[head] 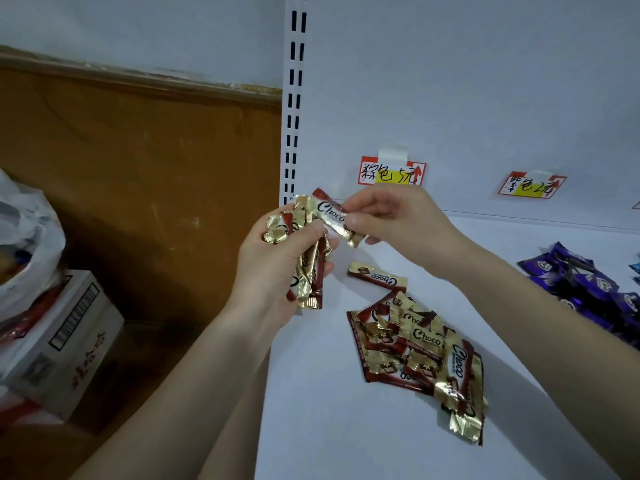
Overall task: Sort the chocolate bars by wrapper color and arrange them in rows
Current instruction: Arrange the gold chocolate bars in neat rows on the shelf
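My left hand (277, 268) grips a bunch of brown-and-gold Choco bars (306, 268) held above the left edge of the white shelf (329, 427). My right hand (394, 220) pinches one more brown-and-gold bar (330, 216) at the top of that bunch. A single brown bar (377, 274) lies on the shelf just below my hands. A loose pile of several brown-and-gold bars (419, 351) lies nearer me on the shelf. Purple-wrapped bars (585, 285) are heaped at the right edge, partly behind my right forearm.
Two handwritten price labels (391, 172) (531, 186) are stuck on the white back panel. A slotted shelf upright (294, 98) stands left of them. Left of the shelf, a cardboard box (65, 337) and a white plastic bag (24, 237) sit against a brown wall.
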Demonstrator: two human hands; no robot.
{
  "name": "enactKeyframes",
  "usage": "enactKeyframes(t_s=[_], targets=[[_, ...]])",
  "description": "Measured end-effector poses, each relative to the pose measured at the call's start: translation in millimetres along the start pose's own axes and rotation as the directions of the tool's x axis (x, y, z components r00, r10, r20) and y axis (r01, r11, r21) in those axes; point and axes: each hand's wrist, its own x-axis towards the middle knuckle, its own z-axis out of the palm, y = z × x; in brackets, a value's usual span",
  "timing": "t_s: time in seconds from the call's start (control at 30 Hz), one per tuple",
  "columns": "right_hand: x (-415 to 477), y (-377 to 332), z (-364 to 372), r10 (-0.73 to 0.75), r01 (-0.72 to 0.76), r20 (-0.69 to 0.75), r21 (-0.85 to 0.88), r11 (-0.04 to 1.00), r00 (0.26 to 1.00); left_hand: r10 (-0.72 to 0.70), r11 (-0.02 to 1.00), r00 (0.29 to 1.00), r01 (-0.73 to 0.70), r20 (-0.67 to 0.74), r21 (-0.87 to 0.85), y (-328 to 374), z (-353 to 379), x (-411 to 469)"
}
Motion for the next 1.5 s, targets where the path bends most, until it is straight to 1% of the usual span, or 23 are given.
enactKeyframes(t_s=[0.03, 0.1, 0.17, 0.23, 0.33, 0.5, 0.6, 0.67, 0.97, 1.5], targets=[[5.9, 3.1, -2.9, 0.012, -0.012, -0.014, -0.024, 1.0, 1.0, 0.002, 1.0, 1.0, -0.002, -0.019, -0.001, 0.4, -4.2, -0.5], [18.3, 9.9, -6.5, 0.035, -0.035, -0.004, -0.13, 0.991, 0.999, 0.015, 1.0, 0.998, -0.016, -0.067, -0.015, 1.9, -14.0, -0.5], [29.4, 17.7, -2.8, 0.05, -0.031, 0.071, -0.248, 0.968, 0.996, 0.024, 0.999, 0.994, -0.028, -0.104, -0.033, 2.9, -22.3, 0.1], [38.4, 24.4, 6.7, 0.043, 0.01, 0.148, -0.341, 0.94, 0.988, 0.023, 0.999, 0.992, -0.029, -0.127, -0.041, 2.2, -26.9, 1.4], [48.3, 31.9, 20.4, 0.002, 0.091, 0.2, -0.455, 0.886, 0.98, 0.021, 0.999, 0.989, -0.027, -0.144, -0.045, -0.6, -29.1, 3.0], [44.1, 34.0, 25.3, -0.117, 0.198, 0.174, -0.58, 0.79, 0.978, 0.025, 0.998, 0.987, -0.033, -0.159, -0.046, -2.3, -30.4, 7.8], [36.1, 31.7, 25.3, -0.165, 0.273, 0.232, -0.588, 0.761, 0.959, 0.029, 0.998, 0.987, -0.037, -0.161, -0.047, -3.0, -30.6, 9.9], [34.3, 32.7, 23.9, -0.18, 0.296, 0.251, -0.578, 0.761, 0.951, 0.025, 0.998, 0.987, -0.033, -0.159, -0.045, -3.1, -29.5, 10.3], [43.2, 42.0, 16.3, -0.176, 0.257, 0.193, -0.58, 0.773, 0.965, 0.015, 0.999, 0.987, -0.021, -0.163, -0.032, -3.8, -29.1, 10.6], [42.6, 39.9, 20.6, -0.173, 0.246, 0.178, -0.597, 0.763, 0.969, 0.006, 1.0, 0.988, -0.01, -0.152, -0.026, -3.1, -27.3, 10.2]])
